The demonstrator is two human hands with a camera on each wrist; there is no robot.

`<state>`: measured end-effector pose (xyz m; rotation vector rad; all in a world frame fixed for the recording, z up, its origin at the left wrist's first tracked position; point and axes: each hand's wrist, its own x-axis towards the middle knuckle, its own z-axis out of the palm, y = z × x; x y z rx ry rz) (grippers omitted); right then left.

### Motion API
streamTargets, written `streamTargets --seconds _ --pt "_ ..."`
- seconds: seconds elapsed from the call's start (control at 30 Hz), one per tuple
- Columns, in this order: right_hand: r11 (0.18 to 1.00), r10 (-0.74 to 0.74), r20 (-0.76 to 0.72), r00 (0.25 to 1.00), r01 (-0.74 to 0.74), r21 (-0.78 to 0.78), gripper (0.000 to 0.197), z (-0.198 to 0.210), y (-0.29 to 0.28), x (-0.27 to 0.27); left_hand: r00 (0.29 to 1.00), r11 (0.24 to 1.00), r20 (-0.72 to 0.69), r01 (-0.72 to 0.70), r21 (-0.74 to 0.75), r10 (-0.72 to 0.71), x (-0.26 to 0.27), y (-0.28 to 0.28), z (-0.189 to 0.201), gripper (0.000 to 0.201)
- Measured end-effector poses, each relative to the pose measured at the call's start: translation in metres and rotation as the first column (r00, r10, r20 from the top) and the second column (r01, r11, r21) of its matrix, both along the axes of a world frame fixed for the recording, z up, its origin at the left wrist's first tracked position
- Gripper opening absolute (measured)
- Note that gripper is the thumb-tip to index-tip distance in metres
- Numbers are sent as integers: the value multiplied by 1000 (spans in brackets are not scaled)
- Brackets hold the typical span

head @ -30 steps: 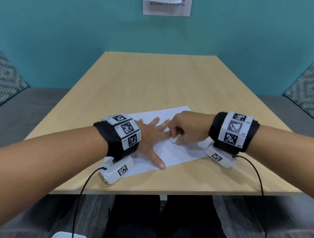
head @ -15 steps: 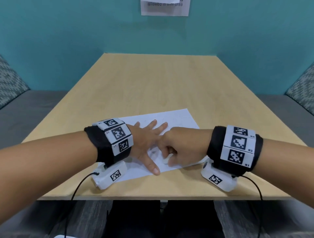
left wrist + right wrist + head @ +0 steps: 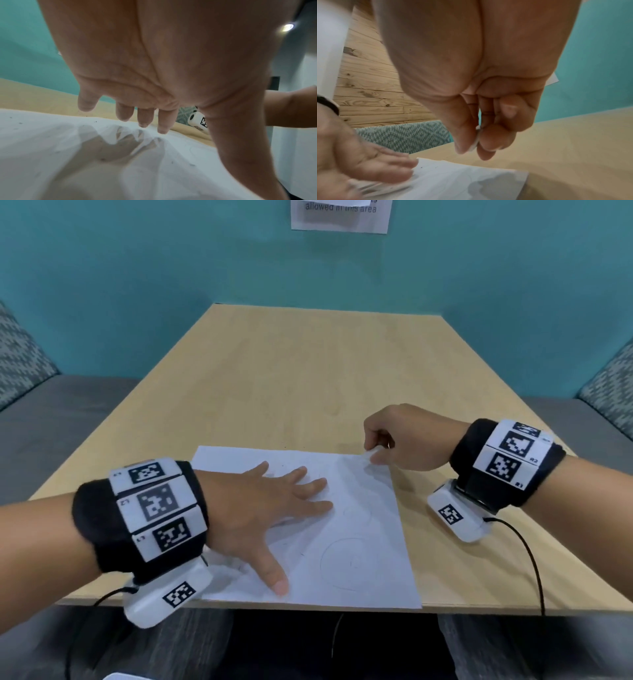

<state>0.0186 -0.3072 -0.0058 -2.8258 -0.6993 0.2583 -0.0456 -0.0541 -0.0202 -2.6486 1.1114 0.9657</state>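
The wall notice [image 3: 339, 215] is cut off by the head view's top edge, the small white piece [image 3: 474, 144] pinched in the right hand [image 3: 479, 81] is mostly buried between thumb and finger, and the left hand [image 3: 359, 169], lower left in the right wrist view, is blurred and hides part of the paper [image 3: 471, 182].

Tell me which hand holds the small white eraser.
The right hand: it pinches the small white eraser, while the left hand is spread open, holding nothing, over the white paper sheet.
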Motion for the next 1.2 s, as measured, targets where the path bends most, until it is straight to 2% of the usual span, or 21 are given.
streamTargets --seconds 0.2,0.33,0.47,0.63,0.8,0.97,1.1,1.2 --pt "998 48 -15 999 -49 -27 10 -5 29 6 975 991 180 -119 -64 129 27 -13 9 112" --pt "996 25 -41 999 -29 -85 9 -11 41 14 962 993 245 -121 -12 120 47 -28 0 110" --pt "996 0 -61 998 -6 -90 14 -12 45 16 970 994 221 -109 8 105 51 -27 -14 104" --pt "986 131 -120 984 -142 -85 10 -15 62 -5 967 989 212 -146 1 143 51 -18 -29 98" --pt "989 27 -63 998 -36 -140 10 -6 55 13 960 985 230 -173 26 162 49 -18 -32 102" --pt "980 148 -132 980 -163 -110 6 -14 69 -5 964 983 207 -179 28 170 51 -17 -32 99" --pt "991 57 -77 995 -66 -118 8 -7 61 14 958 981 218 -194 23 185 48 -19 -29 100" --pt "980 145 -132 981 -160 -114 7 -12 72 -1 960 979 214 -194 56 179 50 -20 -28 96"
